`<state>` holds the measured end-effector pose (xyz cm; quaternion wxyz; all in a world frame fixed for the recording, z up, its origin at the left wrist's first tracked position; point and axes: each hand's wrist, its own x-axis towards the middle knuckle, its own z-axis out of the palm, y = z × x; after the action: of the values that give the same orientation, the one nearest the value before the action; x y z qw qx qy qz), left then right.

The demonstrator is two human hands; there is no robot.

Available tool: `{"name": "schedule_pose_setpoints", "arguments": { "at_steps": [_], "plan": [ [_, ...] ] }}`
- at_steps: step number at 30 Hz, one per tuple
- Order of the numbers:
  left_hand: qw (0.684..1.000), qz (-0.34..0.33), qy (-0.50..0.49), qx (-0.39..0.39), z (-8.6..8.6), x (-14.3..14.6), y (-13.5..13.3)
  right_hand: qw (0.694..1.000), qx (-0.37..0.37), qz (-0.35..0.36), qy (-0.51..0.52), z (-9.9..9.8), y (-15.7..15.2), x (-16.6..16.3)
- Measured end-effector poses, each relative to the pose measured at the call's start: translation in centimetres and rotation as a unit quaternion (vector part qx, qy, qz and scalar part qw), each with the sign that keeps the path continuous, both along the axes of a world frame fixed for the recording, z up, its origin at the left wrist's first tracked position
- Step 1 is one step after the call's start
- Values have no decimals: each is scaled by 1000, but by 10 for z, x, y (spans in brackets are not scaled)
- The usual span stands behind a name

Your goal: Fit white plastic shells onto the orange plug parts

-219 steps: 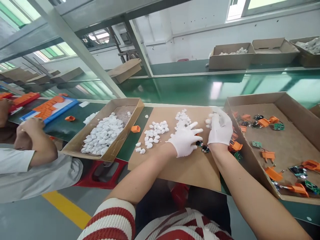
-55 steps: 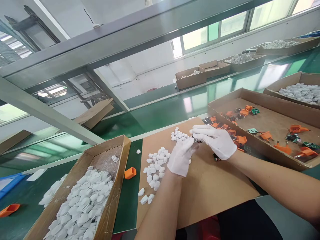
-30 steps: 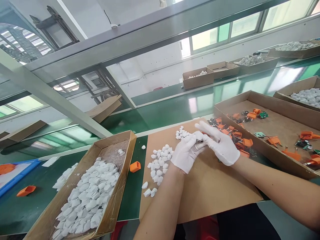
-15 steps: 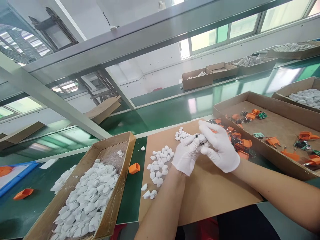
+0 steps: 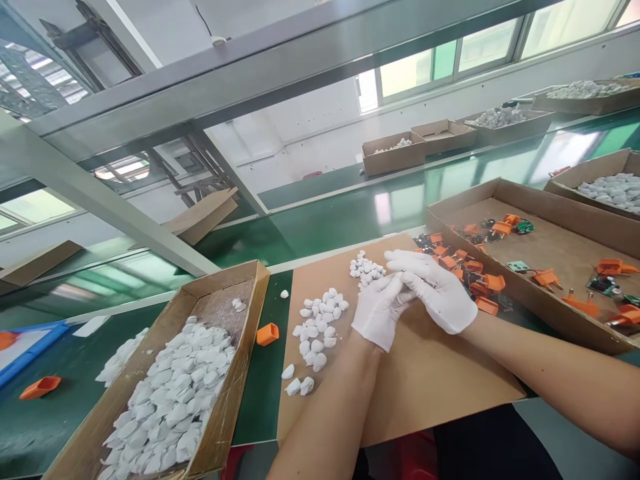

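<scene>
White gloves cover both of my hands, which meet above a brown cardboard sheet. My left hand is closed, thumb and fingertips pinched together. Over its fingertips, my right hand curls with its fingers pressed together. Whatever lies between them is hidden by the gloves. Just beyond the left hand sits a small heap of little white lumps. Larger white putty-like lumps are spread to its left. Orange plug housings with wires and circuit boards are heaped beside my right hand.
A cardboard tray of flattened white pieces stands left, near an orange housing. At right, a larger cardboard tray holds orange plugs and green boards. A metal frame post slants across the left; more trays line the back.
My hands have closed together, the right fingers coming down over the left. A small white-and-dark piece that showed between the fingertips is now hidden. The view has shifted slightly.
</scene>
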<state>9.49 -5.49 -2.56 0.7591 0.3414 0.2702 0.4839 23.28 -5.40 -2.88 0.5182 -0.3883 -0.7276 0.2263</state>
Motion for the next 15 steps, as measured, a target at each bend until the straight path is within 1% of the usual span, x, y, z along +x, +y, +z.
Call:
{"name": "schedule_pose_setpoints", "arguments": {
  "at_steps": [3,5,6,8,10,12,15],
  "plan": [
    [999,-50,-18,7,0,0,-1,998,25,-31,-53,0,-3,-2],
    [997,-66,-29,10,0,-1,0,994,26,-87,-68,-3,-6,-6],
    [998,-60,-35,4,0,-1,1,989,34,-124,-71,-5,-7,-8],
    [998,-32,-50,-19,1,-2,2,974,77,-198,-76,-9,-8,-12],
    [997,-6,-67,-35,2,-2,3,955,128,-249,-94,-12,-8,-14],
    [997,-6,-78,-29,5,-1,2,944,151,-262,-130,-13,-7,-16],
    [998,-20,-61,7,7,1,-1,933,146,-264,-194,-12,-8,-18]
  ]
}}
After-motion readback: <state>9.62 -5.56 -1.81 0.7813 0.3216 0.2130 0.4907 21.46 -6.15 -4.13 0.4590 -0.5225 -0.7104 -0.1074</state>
